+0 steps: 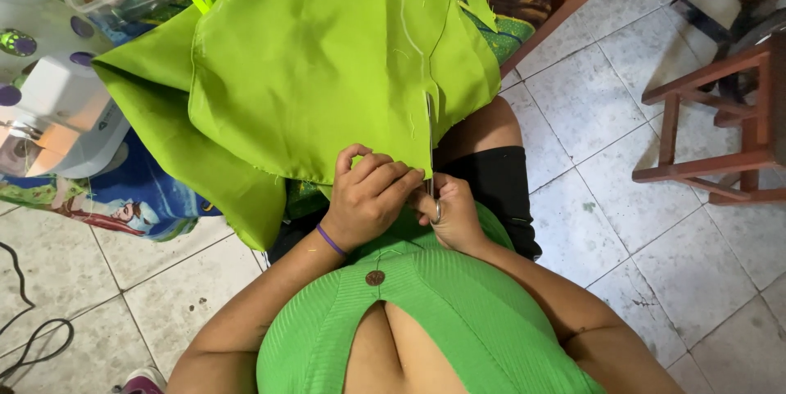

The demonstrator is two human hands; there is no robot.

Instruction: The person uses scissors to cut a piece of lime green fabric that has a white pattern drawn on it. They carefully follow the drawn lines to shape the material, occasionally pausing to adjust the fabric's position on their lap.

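Green fabric [327,67] lies on the lap, the left hand [368,198] pinching its lower edge while the right hand [449,212] grips scissors [429,144], and the cut seems only partly done.

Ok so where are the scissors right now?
In the head view, the scissors are just right of centre, held in the right hand, blades pointing up along the green fabric edge beside the left hand.
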